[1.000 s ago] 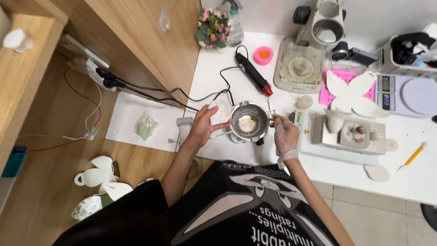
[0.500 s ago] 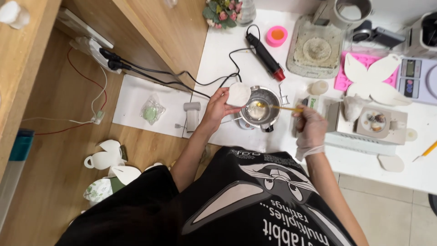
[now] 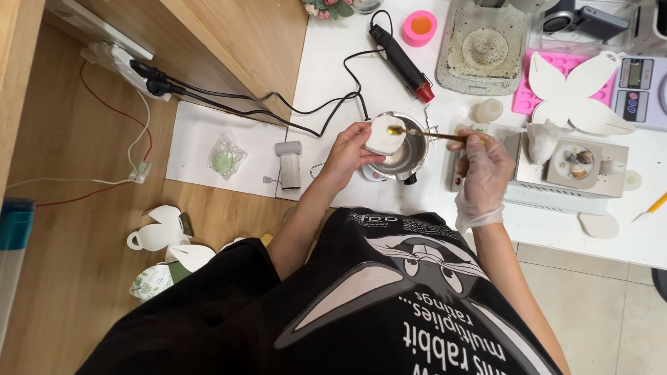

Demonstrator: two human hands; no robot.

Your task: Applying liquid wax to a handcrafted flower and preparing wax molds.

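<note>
A small white round block (image 3: 384, 134) is held in the left hand (image 3: 345, 154), right over a little shiny metal pot (image 3: 403, 148), so drips would likely fall back in. A thin stick with a gold tip (image 3: 425, 133) is pinched in the gloved right hand (image 3: 484, 169), and its tip is touched to the top of the block. Past the fingers, a black and red heat tool (image 3: 401, 53) is laid on the white bench (image 3: 333, 76). A pink round cup (image 3: 420, 27) is seen farther off.
</note>
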